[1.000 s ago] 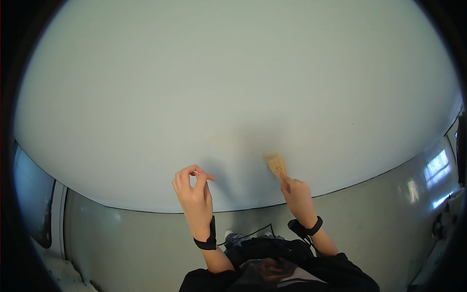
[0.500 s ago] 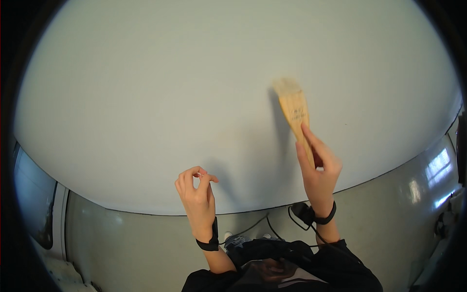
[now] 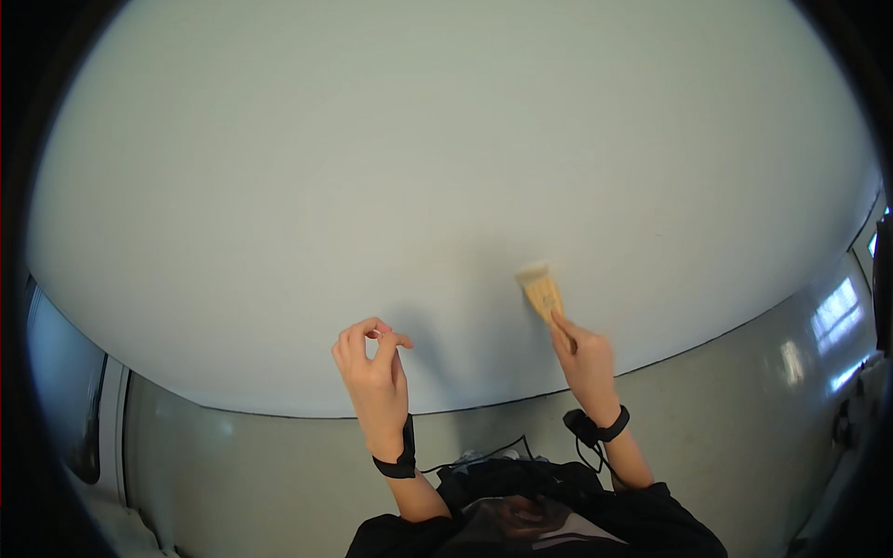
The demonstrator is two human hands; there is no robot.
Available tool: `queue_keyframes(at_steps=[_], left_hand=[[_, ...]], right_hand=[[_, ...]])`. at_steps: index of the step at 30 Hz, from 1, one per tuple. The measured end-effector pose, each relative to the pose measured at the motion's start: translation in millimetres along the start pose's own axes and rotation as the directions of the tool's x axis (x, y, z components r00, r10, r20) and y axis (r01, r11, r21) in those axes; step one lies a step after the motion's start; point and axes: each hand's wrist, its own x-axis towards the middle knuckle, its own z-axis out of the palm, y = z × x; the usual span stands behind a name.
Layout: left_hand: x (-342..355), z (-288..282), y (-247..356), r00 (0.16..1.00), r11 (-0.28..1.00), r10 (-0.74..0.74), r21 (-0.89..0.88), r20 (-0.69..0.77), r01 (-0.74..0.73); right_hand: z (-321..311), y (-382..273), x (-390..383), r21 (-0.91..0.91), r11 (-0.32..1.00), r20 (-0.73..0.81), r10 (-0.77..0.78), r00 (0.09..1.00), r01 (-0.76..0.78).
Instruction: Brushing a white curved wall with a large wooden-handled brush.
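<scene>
In my right hand (image 3: 586, 365) is a wide flat brush (image 3: 543, 298) with a pale wooden handle and light bristles. Thumb and fingers grip the handle's lower part, and the bristles point away from me over a broad white surface (image 3: 372, 167). Motion blurs the bristle tips, so I cannot tell if they touch the surface. My left hand (image 3: 372, 372) hovers above the near edge with its fingers loosely bent and the thumb apart from them. Nothing shows in it. Its shadow falls on the white surface to its right.
A dark curved line marks the near edge of the white surface, with the grey floor (image 3: 270, 465) below it. Black bands with cables circle both wrists. A dark glossy panel (image 3: 65, 372) stands at far left. Window light reflects off the floor at right.
My right hand has drawn the brush back toward me and slightly left, nearer the surface's front edge. The left hand has barely moved.
</scene>
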Motion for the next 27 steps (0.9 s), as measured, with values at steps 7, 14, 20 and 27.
queue_keyframes(at_steps=[7,14,20,27], left_hand=[[3.6,33.4,33.5,0.997,0.997,0.074,-0.036,0.011,-0.074],[6.1,35.0,55.4,0.995,0.994,0.086,-0.072,0.042,-0.083],[2.1,35.6,60.9,0.998,0.997,0.049,-0.069,0.034,-0.047],[-3.9,52.9,82.5,0.999,0.998,-0.023,-0.059,0.044,0.026]], right_hand=[[-58.2,22.1,-7.8,-0.023,0.974,0.213,0.226,0.951,-0.226],[-124.1,-37.1,40.9,0.147,0.988,-0.342,-0.004,0.940,0.057],[-118.4,-0.2,66.6,0.085,0.996,-0.261,0.045,0.964,-0.024],[-134.6,52.6,32.0,-0.114,0.972,-0.044,0.201,0.979,-0.205]])
